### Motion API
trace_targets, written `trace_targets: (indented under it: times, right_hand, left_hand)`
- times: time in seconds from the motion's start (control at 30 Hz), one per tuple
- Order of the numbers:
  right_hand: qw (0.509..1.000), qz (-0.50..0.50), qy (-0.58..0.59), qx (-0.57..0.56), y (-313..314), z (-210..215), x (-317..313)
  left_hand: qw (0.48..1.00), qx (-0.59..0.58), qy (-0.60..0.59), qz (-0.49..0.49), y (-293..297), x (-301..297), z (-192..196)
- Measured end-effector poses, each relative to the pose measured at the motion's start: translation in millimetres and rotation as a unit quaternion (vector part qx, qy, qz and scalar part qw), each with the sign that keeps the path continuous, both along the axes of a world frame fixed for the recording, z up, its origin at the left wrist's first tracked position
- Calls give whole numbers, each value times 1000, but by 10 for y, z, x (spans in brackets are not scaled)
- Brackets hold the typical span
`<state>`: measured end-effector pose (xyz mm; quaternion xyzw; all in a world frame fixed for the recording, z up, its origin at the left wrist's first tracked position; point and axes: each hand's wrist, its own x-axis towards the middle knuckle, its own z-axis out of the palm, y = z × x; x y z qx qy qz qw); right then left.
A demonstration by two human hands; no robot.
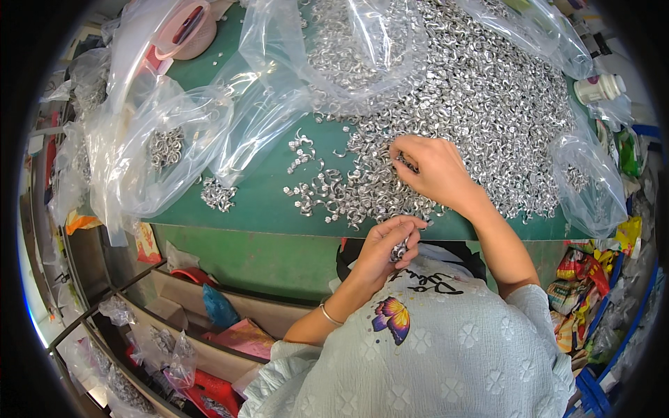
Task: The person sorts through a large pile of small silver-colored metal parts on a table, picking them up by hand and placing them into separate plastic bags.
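1. Along the near edge of a green tabletop (pixel 265 191), a person in a pale top (pixel 453 355) with a butterfly motif leans toward a broad heap of small curved silver metal pieces (pixel 488 111), which covers much of the surface from the middle to the right.

2. Just off the front edge, the left hand (pixel 387 245) is curled nearly closed around a few of the metal pieces. A loosened finger could let one slip, with only the person's lap or the green floor (pixel 265 261) below to catch it.

3. Over the heap's near side, the right hand (pixel 433 167) bends with fingers partly curled toward the thumb. Metal shows in the gap, though whether any piece is gripped cannot be told. The hooked shapes could catch on one another, so lifting one may drag up several.

4. Close to the front edge, loose pieces lie scattered near both hands; a brushing forearm could push them over.

5. Across the heap's left part sprawls a large clear plastic bag (pixel 272 87). A tug on it could sweep pieces along and scatter the small separate cluster (pixel 218 195) nearby.

6. At the right, another clear bag (pixel 592 184) with some pieces inside reaches the edge; a bump from an elbow might pull it off.
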<state>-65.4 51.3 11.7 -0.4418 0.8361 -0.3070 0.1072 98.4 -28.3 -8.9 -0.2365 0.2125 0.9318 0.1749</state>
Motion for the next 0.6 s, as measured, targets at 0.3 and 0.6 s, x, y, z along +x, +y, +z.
trace_targets:
  times: [0.3, 0.6]
  right_hand:
    - [697, -16, -640, -322, 367, 104, -143]
    - [970, -179, -140, -88, 334, -58, -73]
  left_hand:
    - [1000, 8, -17, 9, 1, -30, 32]
    - [999, 47, -23, 16, 3, -48, 45]
